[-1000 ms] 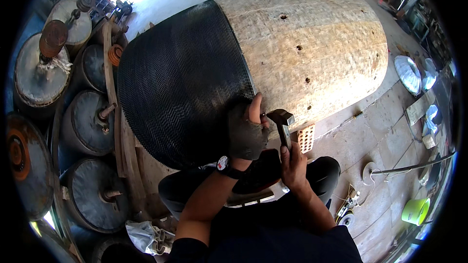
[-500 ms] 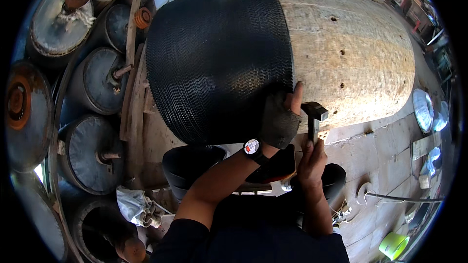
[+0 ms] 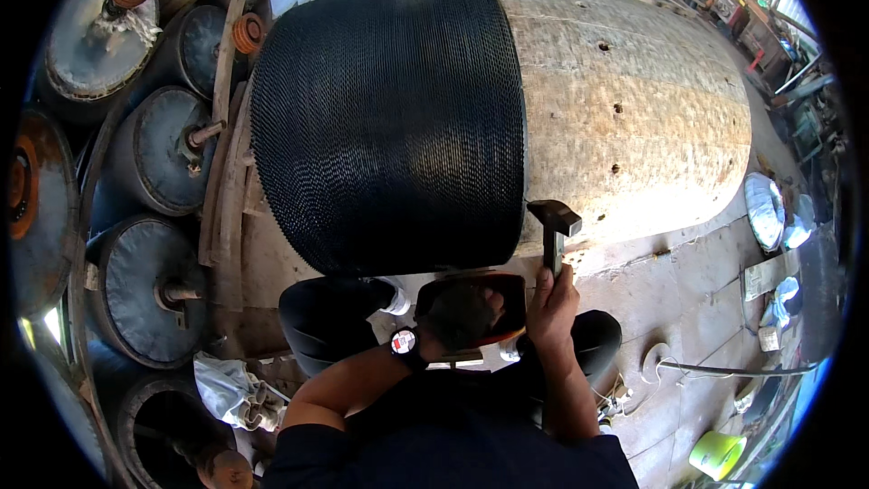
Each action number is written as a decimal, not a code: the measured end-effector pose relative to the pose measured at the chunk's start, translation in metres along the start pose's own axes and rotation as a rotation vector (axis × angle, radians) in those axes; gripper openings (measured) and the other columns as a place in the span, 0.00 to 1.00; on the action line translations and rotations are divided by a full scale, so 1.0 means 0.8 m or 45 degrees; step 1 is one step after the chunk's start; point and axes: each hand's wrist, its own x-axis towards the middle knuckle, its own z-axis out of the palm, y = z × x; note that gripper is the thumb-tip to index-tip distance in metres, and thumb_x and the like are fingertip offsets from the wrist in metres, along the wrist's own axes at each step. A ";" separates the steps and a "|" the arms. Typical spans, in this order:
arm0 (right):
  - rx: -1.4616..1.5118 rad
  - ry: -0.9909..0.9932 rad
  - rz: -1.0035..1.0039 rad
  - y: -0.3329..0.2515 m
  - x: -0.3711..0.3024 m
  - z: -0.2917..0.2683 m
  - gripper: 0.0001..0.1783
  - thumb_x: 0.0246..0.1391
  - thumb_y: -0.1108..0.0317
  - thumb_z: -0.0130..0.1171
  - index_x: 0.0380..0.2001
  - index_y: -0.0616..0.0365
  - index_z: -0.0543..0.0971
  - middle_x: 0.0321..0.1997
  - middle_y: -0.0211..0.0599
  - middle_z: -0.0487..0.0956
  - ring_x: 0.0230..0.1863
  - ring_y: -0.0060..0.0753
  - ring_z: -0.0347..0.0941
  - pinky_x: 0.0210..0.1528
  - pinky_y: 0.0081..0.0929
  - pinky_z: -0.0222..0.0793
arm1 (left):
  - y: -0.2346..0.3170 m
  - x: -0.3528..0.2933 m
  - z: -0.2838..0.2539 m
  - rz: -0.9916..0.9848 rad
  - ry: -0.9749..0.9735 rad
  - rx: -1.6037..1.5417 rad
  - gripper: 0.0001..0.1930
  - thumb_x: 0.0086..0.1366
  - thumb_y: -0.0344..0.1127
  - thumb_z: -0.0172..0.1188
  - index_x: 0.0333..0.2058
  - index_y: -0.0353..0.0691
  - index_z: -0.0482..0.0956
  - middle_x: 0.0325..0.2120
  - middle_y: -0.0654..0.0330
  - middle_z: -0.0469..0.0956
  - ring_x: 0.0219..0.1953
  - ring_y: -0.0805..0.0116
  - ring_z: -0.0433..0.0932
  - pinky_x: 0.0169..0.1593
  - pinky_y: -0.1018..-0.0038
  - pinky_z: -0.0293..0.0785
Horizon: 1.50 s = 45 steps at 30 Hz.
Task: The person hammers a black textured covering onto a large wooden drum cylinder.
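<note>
A large drum lies across the view, its left part covered by black metal sheeting (image 3: 389, 118) with fine toothed rows, its right part bare pale wood (image 3: 643, 109) with several dark holes. My right hand (image 3: 554, 303) is closed around the handle of a hammer (image 3: 555, 217), whose head is up beside the sheeting's edge. In a dark fingerless glove, my left hand (image 3: 466, 315) is down in an open dark box (image 3: 516, 294) with a reddish rim, between my knees. Its fingers are curled; what they grip, if anything, is hidden in shadow.
Several metal-ended drums (image 3: 149, 290) with shafts stand along the left, beside wooden planks (image 3: 231, 118). A white cloth bundle (image 3: 231, 389) lies near my left elbow. On the right floor are a green bucket (image 3: 718, 455), a rod (image 3: 742, 369) and plastic-wrapped bundles (image 3: 765, 210).
My left hand has left the sheeting's edge on the drum and come down into the box. The hammer, still in my right hand, is slightly lower and further left in view.
</note>
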 end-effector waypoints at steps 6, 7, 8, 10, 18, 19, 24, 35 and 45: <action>0.618 0.300 -0.197 0.008 -0.022 0.002 0.17 0.70 0.59 0.49 0.36 0.65 0.69 0.20 0.39 0.71 0.21 0.40 0.69 0.24 0.38 0.63 | 0.017 -0.030 0.039 -0.144 -0.353 0.046 0.11 0.64 0.41 0.62 0.34 0.38 0.80 0.32 0.51 0.80 0.39 0.52 0.80 0.43 0.58 0.77; 0.561 0.320 -0.261 0.015 -0.015 0.007 0.16 0.70 0.60 0.50 0.36 0.64 0.70 0.21 0.34 0.69 0.22 0.33 0.68 0.25 0.36 0.64 | 0.018 -0.032 0.044 -0.169 -0.269 0.015 0.10 0.63 0.39 0.62 0.34 0.38 0.80 0.32 0.52 0.80 0.39 0.52 0.80 0.43 0.58 0.77; 0.367 0.354 -0.288 0.012 -0.008 0.012 0.14 0.70 0.62 0.50 0.38 0.65 0.70 0.23 0.38 0.71 0.23 0.34 0.69 0.26 0.36 0.64 | 0.018 -0.036 0.054 -0.192 -0.185 -0.017 0.09 0.63 0.38 0.62 0.34 0.38 0.80 0.32 0.53 0.79 0.39 0.52 0.80 0.43 0.59 0.77; 0.096 -0.007 0.044 0.030 0.000 0.016 0.13 0.70 0.64 0.50 0.41 0.66 0.72 0.27 0.39 0.73 0.26 0.32 0.70 0.28 0.34 0.65 | 0.019 -0.049 0.084 -0.337 0.000 -0.329 0.07 0.63 0.35 0.60 0.33 0.37 0.80 0.32 0.54 0.79 0.39 0.53 0.80 0.44 0.59 0.77; 0.033 0.200 -0.206 0.025 -0.008 0.012 0.18 0.72 0.57 0.44 0.37 0.64 0.69 0.23 0.34 0.72 0.24 0.24 0.66 0.26 0.27 0.63 | 0.027 -0.035 0.059 -0.078 -0.319 0.174 0.09 0.66 0.31 0.55 0.38 0.33 0.81 0.34 0.50 0.80 0.40 0.53 0.81 0.45 0.62 0.79; 0.036 0.013 0.053 0.027 -0.001 0.015 0.18 0.72 0.58 0.44 0.36 0.64 0.70 0.24 0.32 0.73 0.25 0.23 0.66 0.27 0.27 0.63 | 0.027 -0.036 0.059 -0.083 -0.304 0.167 0.09 0.67 0.31 0.55 0.39 0.33 0.81 0.35 0.49 0.80 0.40 0.53 0.81 0.45 0.62 0.79; 0.510 0.329 -0.165 0.007 -0.027 0.005 0.15 0.69 0.62 0.46 0.34 0.63 0.72 0.25 0.44 0.73 0.27 0.45 0.70 0.31 0.38 0.66 | 0.027 -0.043 0.053 -0.075 -0.248 0.221 0.12 0.68 0.32 0.54 0.44 0.32 0.81 0.37 0.47 0.81 0.40 0.52 0.82 0.44 0.60 0.80; 0.487 0.266 -0.176 0.016 -0.024 0.014 0.13 0.69 0.63 0.45 0.39 0.63 0.72 0.25 0.36 0.73 0.24 0.31 0.70 0.27 0.29 0.65 | -0.016 0.061 -0.093 0.084 0.501 0.135 0.14 0.60 0.31 0.65 0.44 0.34 0.78 0.39 0.46 0.78 0.40 0.53 0.82 0.35 0.60 0.80; 0.132 0.373 -0.333 0.038 -0.017 0.020 0.14 0.70 0.63 0.46 0.39 0.65 0.72 0.23 0.38 0.74 0.21 0.35 0.70 0.25 0.32 0.67 | -0.113 0.135 -0.139 0.287 0.716 0.673 0.15 0.58 0.29 0.68 0.46 0.38 0.84 0.48 0.54 0.75 0.39 0.58 0.81 0.41 0.61 0.80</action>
